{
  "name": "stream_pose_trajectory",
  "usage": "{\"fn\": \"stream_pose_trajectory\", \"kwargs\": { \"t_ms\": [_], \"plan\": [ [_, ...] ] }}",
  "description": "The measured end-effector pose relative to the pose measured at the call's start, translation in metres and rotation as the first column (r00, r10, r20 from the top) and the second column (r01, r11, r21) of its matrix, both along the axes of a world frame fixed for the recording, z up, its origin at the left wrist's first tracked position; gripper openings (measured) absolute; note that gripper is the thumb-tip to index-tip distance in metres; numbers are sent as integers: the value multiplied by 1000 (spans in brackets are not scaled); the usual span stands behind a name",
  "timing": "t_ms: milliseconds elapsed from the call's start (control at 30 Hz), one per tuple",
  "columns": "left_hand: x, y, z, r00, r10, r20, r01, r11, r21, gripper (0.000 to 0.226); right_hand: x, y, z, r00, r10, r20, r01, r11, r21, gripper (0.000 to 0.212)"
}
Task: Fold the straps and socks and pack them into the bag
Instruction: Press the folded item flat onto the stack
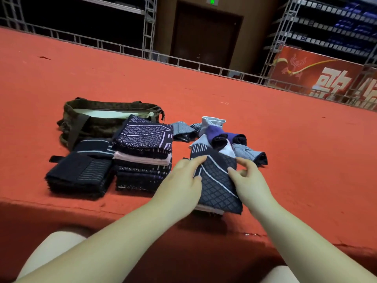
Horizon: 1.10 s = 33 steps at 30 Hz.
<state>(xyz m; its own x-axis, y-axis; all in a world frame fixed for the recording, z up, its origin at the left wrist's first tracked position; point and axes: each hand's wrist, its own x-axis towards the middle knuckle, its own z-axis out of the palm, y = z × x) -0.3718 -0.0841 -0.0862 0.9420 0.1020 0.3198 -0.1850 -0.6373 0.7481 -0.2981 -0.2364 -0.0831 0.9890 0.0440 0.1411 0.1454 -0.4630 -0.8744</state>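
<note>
Event hall: red-carpeted stage (265, 129), trusses (150, 27)

Both hands (184, 178) (247, 176) reach forward, fingers loosely curled.

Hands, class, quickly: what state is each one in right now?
Left hand: open, fingers laid flat on the dark diamond-patterned sock.
Right hand: fingers curled, pinching that sock's right edge.
</note>
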Motion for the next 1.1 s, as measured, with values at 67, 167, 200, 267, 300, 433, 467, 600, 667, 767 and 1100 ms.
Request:
{"fn": "stream_pose_trajectory", "kwargs": {
  "t_ms": [67, 167, 200, 267, 300, 433, 467, 600, 667, 767, 1100],
  "plan": [
    [14, 0, 5, 998, 49, -26, -46, 996, 81, 51, 14, 7, 4, 1000, 0, 24, 0, 1000, -11, 40],
    [29, -3, 1, 975, 128, -183, -78, 964, 256, 58, 24, 17, 0, 999, 36, -11, -37, 995, -89, 53],
    [30, -4, -2, 951, 169, -258, -68, 931, 359, 61, 23, 20, -5, 997, 66, -29, -69, 987, -145, 57],
    [29, -6, -11, 900, 236, -367, -22, 865, 501, 63, 20, 23, -19, 992, 126, -22, -127, 959, -254, 64],
    [28, -7, -14, 891, 238, -387, -5, 857, 516, 63, 17, 23, -25, 990, 142, 7, -134, 950, -282, 65],
    [25, -7, -16, 939, 197, -281, -46, 883, 466, 60, 13, 17, -29, 984, 142, 105, -117, 969, -217, 61],
    [25, -6, -16, 946, 198, -257, -59, 883, 465, 59, 13, 16, -28, 984, 141, 110, -116, 970, -212, 62],
    [27, -3, -14, 957, 155, -245, -44, 914, 404, 57, 14, 14, -24, 984, 152, 97, -119, 951, -284, 70],
    [29, -2, -10, 973, 136, -188, -86, 964, 250, 61, 15, 14, -20, 997, 78, 20, -76, 993, -92, 69],
    [31, 3, 2, 989, 99, -114, -103, 994, -30, 65, 13, 13, -2, 972, 99, -215, -4, 914, 406, 41],
    [17, -25, 50, 912, -349, -217, 14, 554, -832, 39, -10, 15, 46, 934, 303, -189, -135, 789, 600, 40]
  ]
}}
